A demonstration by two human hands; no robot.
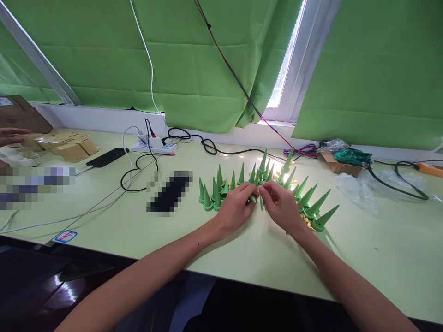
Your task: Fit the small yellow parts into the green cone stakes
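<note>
Several green cones with round bases stand on the pale green table [221,251], in a left group [207,200] and a right group [316,212]. Small yellowish pieces [308,221] lie among them. In front of the cones my left hand [238,205] is closed, its fingers wrapped round a green cone [253,198]. Close beside it, my right hand [278,203] pinches another green cone [261,203] that points downward. The fingertips of both hands nearly meet, and whatever small part lies between them is hidden.
A blurred dark object [169,192] lies left of the cones. Further left are a power strip [154,146], cables, a black device [108,157] and cardboard boxes [74,146]. Another person's hand [12,137] shows at the far left. Plastic wrap [358,189] and an open carton [341,165] sit at right.
</note>
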